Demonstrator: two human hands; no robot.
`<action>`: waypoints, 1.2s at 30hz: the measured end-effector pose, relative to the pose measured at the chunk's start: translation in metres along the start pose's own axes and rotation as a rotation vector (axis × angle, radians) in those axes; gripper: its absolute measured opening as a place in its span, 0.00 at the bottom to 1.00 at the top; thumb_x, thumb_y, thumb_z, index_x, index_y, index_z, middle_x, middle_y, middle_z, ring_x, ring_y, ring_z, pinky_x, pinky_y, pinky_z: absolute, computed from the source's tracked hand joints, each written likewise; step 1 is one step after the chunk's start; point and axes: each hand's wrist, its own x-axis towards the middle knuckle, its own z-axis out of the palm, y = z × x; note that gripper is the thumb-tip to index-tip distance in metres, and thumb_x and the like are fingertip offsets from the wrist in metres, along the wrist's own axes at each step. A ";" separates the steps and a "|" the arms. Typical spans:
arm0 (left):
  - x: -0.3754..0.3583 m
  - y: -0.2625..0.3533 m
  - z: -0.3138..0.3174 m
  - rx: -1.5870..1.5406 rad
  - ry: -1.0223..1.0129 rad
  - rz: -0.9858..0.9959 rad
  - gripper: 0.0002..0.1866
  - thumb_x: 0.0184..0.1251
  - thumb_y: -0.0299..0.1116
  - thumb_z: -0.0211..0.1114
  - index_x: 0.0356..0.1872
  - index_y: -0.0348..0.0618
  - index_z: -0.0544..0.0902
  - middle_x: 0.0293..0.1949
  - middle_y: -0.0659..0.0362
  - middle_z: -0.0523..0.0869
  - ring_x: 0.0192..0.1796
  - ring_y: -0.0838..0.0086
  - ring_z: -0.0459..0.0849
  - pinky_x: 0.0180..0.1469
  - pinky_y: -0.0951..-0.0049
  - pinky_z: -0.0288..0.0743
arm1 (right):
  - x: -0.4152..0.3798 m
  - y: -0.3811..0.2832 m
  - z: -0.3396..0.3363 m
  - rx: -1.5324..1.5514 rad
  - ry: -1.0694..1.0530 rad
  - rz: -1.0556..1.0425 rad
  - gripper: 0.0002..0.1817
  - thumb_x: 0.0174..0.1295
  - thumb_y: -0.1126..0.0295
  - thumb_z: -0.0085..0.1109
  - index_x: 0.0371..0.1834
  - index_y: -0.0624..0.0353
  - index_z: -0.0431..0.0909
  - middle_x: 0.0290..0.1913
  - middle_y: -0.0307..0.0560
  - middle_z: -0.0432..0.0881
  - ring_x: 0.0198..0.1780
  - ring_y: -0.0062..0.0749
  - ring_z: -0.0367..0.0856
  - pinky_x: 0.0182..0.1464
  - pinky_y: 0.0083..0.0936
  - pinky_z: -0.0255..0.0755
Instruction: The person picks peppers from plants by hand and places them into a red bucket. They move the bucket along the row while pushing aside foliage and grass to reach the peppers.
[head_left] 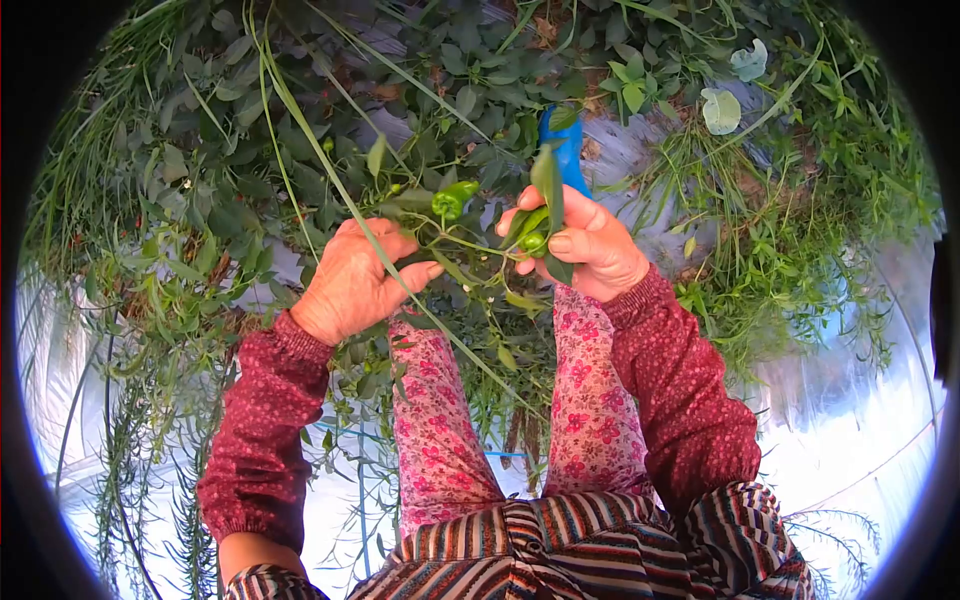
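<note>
Leafy green plants (270, 150) spread beyond the fingers. Between thumb and fingers, the right hand (592, 245) pinches a small green pepper (533, 243); a second pepper (455, 200) sits just beyond the curled fingers of the left hand (355, 278) (whether these grip anything, I cannot tell).

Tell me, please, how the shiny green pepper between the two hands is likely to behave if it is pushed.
The green pepper would probably feel slippery, since its skin shows bright highlights. It may swing or bob rather than roll, as it appears attached to the thin stem. That stem could bend easily or snap, judging by its slenderness.
</note>
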 end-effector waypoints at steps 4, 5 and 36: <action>0.009 0.017 0.006 -0.321 -0.169 -0.413 0.22 0.53 0.45 0.67 0.43 0.39 0.79 0.33 0.50 0.82 0.34 0.56 0.80 0.38 0.63 0.74 | -0.008 -0.005 0.012 -0.004 0.096 0.049 0.22 0.55 0.75 0.61 0.54 0.57 0.68 0.48 0.52 0.77 0.42 0.35 0.80 0.47 0.29 0.74; 0.010 0.015 0.008 -0.412 -0.172 -0.360 0.14 0.62 0.34 0.64 0.46 0.38 0.77 0.40 0.60 0.84 0.38 0.77 0.80 0.43 0.73 0.74 | -0.012 -0.007 0.016 -0.115 0.215 0.049 0.22 0.55 0.76 0.61 0.53 0.57 0.68 0.47 0.52 0.77 0.41 0.34 0.79 0.47 0.28 0.75; -0.027 0.028 0.054 -0.338 0.062 -0.126 0.08 0.54 0.31 0.68 0.36 0.45 0.82 0.30 0.56 0.85 0.35 0.61 0.82 0.43 0.65 0.71 | 0.000 0.046 0.020 -0.218 0.333 0.426 0.27 0.62 0.61 0.59 0.64 0.51 0.64 0.39 0.35 0.77 0.29 0.18 0.75 0.21 0.14 0.59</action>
